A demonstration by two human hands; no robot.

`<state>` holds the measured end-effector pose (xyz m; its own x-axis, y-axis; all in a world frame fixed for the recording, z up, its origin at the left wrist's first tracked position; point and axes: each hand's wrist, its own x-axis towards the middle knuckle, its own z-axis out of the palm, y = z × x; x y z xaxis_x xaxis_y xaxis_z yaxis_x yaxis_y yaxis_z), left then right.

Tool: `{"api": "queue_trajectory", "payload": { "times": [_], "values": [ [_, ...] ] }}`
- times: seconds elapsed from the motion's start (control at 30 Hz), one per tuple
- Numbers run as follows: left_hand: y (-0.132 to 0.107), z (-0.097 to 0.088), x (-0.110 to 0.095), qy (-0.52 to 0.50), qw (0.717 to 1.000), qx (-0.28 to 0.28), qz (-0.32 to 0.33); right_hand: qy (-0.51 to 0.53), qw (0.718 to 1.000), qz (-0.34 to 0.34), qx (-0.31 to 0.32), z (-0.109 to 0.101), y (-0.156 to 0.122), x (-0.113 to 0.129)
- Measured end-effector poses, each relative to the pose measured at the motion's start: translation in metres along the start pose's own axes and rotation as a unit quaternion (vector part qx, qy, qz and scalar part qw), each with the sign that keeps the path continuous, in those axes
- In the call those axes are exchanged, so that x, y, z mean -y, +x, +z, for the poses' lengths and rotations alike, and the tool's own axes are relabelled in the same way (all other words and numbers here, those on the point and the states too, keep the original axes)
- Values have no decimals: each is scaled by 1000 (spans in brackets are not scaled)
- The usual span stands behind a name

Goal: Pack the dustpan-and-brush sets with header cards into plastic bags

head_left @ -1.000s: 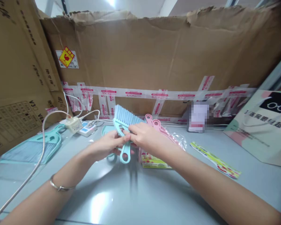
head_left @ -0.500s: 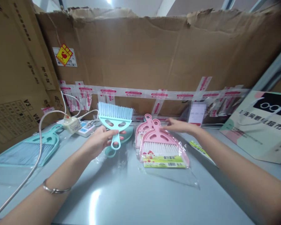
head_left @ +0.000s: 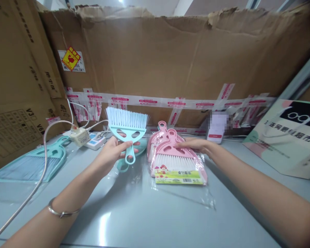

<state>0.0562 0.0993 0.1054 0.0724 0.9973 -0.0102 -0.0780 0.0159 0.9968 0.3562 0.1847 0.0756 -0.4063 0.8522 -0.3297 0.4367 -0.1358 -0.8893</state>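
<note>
My left hand grips a light blue hand brush near the base of its handle, bristles pointing up. Behind and under it, a blue dustpan shows in part beside clear plastic film. My right hand reaches in from the right, its outstretched fingers lying on the upper part of a pink brush-and-dustpan set; the thumb is hidden. That set is in a clear bag with a green-yellow label card. Another pink dustpan set shows partly behind it.
A bagged blue dustpan set lies on the left of the grey table, a white cable crossing it. A power strip, phone and paper bag stand near cardboard at the back.
My right hand has come down and left onto the front pink set, which has shifted slightly left. My left hand and the blue brush have barely moved. The phone screen looks different.
</note>
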Motion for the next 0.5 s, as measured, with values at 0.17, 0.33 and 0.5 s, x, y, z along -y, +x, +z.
{"api": "queue_trajectory", "payload": {
  "times": [0.17, 0.33, 0.5],
  "values": [
    [-1, 0, 2, -38, 998, -35, 21, 105, 994, -34, -27, 17, -13, 7],
    [-4, 9, 8, -86, 995, -42, 7, 209, 965, -61, -144, 11, -58, 6],
    [-11, 49, 22, -105, 985, 45, -126, 98, 941, -63, -318, -34, -132, -16]
  ]
}}
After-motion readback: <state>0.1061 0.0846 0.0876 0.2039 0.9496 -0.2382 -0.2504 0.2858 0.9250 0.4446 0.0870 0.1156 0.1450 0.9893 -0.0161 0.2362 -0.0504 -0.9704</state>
